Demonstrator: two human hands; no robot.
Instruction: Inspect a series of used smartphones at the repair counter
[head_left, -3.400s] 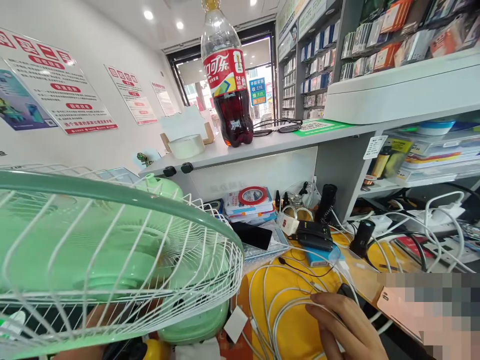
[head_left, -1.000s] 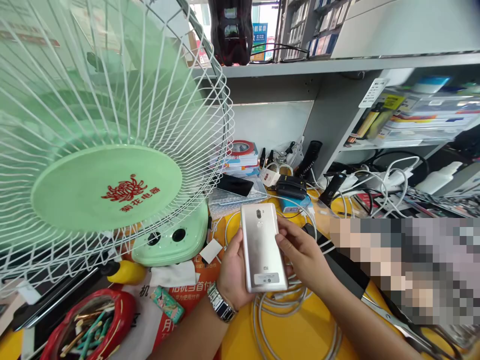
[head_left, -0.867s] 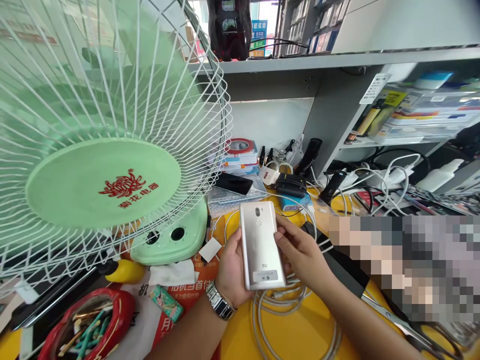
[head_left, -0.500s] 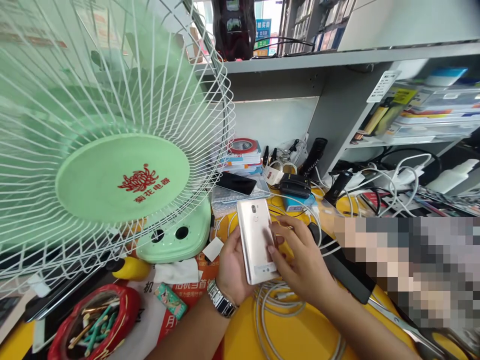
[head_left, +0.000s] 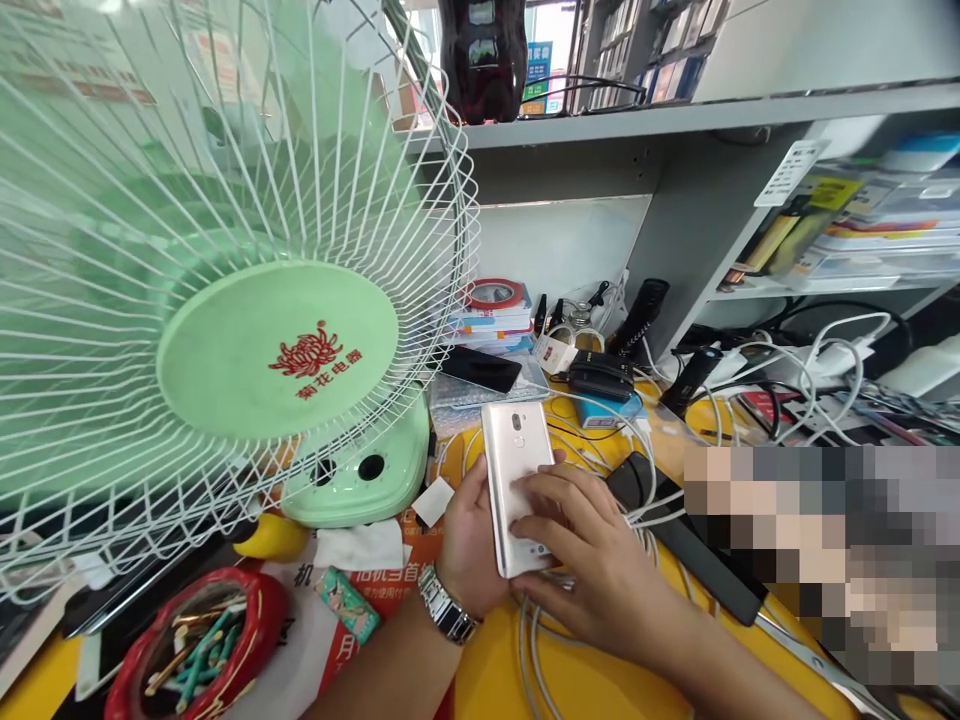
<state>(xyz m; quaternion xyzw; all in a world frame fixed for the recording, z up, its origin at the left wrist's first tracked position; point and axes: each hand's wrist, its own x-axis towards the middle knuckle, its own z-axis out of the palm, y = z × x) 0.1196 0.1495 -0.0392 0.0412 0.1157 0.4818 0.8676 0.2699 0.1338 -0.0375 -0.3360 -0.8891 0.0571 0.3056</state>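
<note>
A pale gold phone (head_left: 517, 450) is held back side up over the yellow table (head_left: 592, 675), its camera and round sensor toward the far end. My left hand (head_left: 472, 545) grips it from the left and below, with a metal watch (head_left: 447, 605) on the wrist. Across the phone's lower back lie the fingers of my right hand (head_left: 581, 535), slightly spread and bent, touching the cover. A dark phone (head_left: 481, 369) rests on bubble-wrapped items just beyond. Looped grey cable (head_left: 529, 650) lies beneath the hands.
A green fan (head_left: 277, 350) with a white wire guard fills the left. At the lower left is a red ashtray (head_left: 274, 625) with cigarette butts. Cables, a blue box (head_left: 607, 410) and a long black object (head_left: 697, 550) lie right. A grey shelf (head_left: 570, 127) stands behind.
My right hand has moved left and inward, from the phone's right edge onto its lower back. The whole view has shifted slightly, so things appear farther right.
</note>
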